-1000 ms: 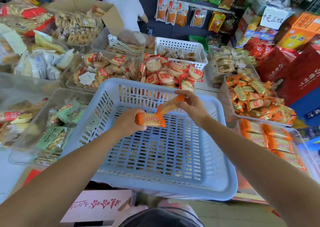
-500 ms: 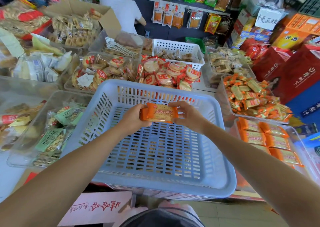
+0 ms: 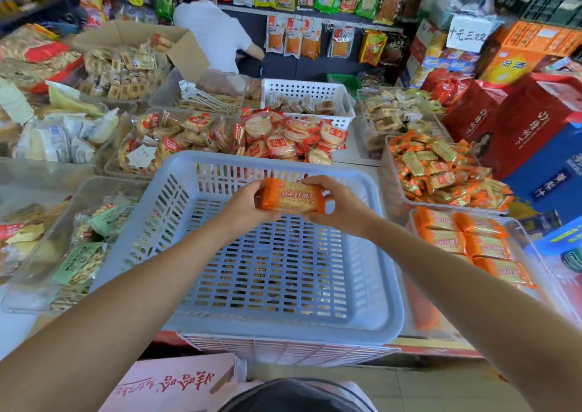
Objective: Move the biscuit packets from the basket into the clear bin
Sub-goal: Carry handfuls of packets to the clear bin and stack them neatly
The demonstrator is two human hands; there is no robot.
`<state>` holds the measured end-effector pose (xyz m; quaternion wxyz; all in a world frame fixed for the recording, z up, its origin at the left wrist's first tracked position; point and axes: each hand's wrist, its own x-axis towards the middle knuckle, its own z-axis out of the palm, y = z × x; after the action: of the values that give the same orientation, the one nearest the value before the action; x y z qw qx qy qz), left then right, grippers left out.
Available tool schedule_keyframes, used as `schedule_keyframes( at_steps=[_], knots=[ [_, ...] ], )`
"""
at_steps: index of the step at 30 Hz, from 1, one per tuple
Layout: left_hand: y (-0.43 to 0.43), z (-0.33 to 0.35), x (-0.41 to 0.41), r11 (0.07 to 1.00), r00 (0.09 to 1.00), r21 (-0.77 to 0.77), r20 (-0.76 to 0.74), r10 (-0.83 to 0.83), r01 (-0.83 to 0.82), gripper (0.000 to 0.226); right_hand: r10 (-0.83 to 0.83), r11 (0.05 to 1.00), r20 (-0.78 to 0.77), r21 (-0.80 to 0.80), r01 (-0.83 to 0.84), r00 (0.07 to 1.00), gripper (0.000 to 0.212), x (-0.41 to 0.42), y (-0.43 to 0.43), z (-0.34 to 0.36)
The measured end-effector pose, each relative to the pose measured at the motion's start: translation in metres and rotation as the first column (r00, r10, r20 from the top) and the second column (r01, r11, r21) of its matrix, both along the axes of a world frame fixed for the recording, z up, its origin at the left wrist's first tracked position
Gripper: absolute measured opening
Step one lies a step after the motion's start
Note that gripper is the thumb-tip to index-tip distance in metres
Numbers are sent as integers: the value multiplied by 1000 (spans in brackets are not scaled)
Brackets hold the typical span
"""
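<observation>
Both packet (image 3: 291, 198) ends hide partly under left hand (image 3: 243, 207) and right hand (image 3: 339, 207).

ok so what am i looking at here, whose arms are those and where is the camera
There is no machine here: the arms belong to a person, and every picture comes from one wide-angle camera worn on that person's head, looking forward and down. The left hand and right hand together hold an orange biscuit packet by its ends, above a blue-grey plastic basket whose floor looks empty. To the right stands a clear bin with matching orange packets lying in it, where this one is meant to go. Around them are more bins of wrapped snacks, such as round crackers, and a second person in a white shirt stands at the back by the hanging goods.
</observation>
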<state>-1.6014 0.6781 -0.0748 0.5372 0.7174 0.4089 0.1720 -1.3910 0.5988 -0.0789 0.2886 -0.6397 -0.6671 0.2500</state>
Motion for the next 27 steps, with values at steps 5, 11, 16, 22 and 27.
schedule_keyframes(
  at_steps=[5, 11, 16, 22, 27],
  knots=[
    [-20, 19, 44, 998, 995, -38, 83, -56, 59, 79, -63, 992, 64, 111, 56, 996, 61, 41, -33, 21],
    [-77, 32, 137, 987, 991, 127, 70, -111, 102, 64, -196, 973, 36, 134, 189, 980, 58, 128, -109, 34],
    [-140, 20, 218, 943, 984, 310, 89, -153, 119, 54, -269, 963, 63, 47, 266, 961, 60, 210, -186, 27],
    [-216, -24, 288, 857, 967, 455, -39, -251, 240, 52, -300, 948, 142, -61, 311, 943, 58, 286, -269, -3],
    [-256, -65, 311, 789, 911, 464, -285, -298, 403, 56, -306, 924, 183, -180, 338, 934, 61, 327, -321, -40]
  ],
)
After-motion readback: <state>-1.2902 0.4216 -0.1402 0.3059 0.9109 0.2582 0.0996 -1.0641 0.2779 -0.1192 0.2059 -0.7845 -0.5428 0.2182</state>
